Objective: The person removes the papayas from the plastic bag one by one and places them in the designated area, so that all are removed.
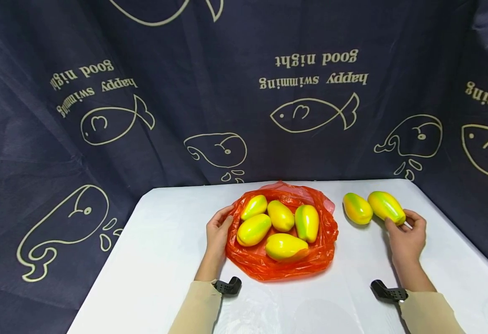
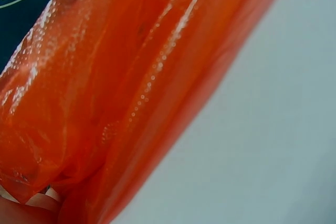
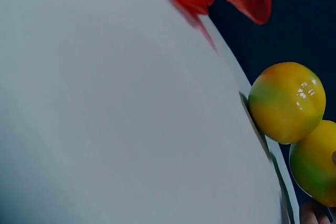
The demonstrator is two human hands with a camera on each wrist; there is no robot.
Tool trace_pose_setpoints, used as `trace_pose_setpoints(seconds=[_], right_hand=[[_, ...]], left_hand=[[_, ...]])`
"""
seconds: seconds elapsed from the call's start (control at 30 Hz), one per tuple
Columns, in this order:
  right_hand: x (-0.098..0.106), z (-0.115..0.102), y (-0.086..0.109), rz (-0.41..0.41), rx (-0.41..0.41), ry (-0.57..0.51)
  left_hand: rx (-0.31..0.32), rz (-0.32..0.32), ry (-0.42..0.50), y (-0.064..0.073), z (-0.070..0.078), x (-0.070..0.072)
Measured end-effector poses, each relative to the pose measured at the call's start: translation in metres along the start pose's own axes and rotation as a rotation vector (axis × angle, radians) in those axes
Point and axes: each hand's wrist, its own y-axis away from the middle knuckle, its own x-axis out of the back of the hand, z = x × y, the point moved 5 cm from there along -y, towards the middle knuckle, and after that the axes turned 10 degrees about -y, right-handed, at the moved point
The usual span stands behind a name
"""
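A red plastic bag (image 1: 265, 270) lies open on the table with several yellow-green mangoes inside, one mango (image 1: 285, 246) nearest its front. My left hand (image 1: 217, 235) grips the bag's left rim, thumb on the inner side; the red film (image 2: 142, 93) fills much of the left wrist view and hides most of the fingers. To the right of the bag, my right hand (image 1: 408, 237) holds the near end of a mango (image 1: 386, 206) between thumb and fingers. Touching or very close to it on the left is another mango (image 1: 357, 208), which also shows in the right wrist view.
The white table (image 1: 156, 260) has rounded far corners. A dark blue cloth (image 1: 227, 102) printed with fish and lettering hangs behind it and along both sides. Black straps with small devices sit on both wrists, the right device (image 1: 388, 293) close above the tabletop.
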Motion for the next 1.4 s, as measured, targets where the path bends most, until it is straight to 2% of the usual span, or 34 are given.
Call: trace_pose_setpoints(seconds=[0.13,0.43,0.8,1.03,1.4], right_hand=[[0.001,0.003,-0.006,-0.017,-0.03,0.102],[-0.005,0.002,-0.013,-0.044,-0.036,0.23],[-0.009,0.006,-0.013,-0.078,-0.007,0.27],[-0.011,0.005,-0.011,-0.108,0.047,0.273],[-0.012,0.004,-0.01,-0.149,0.069,0.288]], left_hand=[[-0.004,-0.004,0.007,0.0,0.0,0.0],[0.005,-0.004,-0.003,-0.001,0.001,0.0],[0.016,-0.008,-0.005,-0.001,-0.001,0.0],[0.024,-0.007,0.0,-0.001,-0.001,0.001],[0.024,-0.003,-0.002,-0.002,-0.002,0.001]])
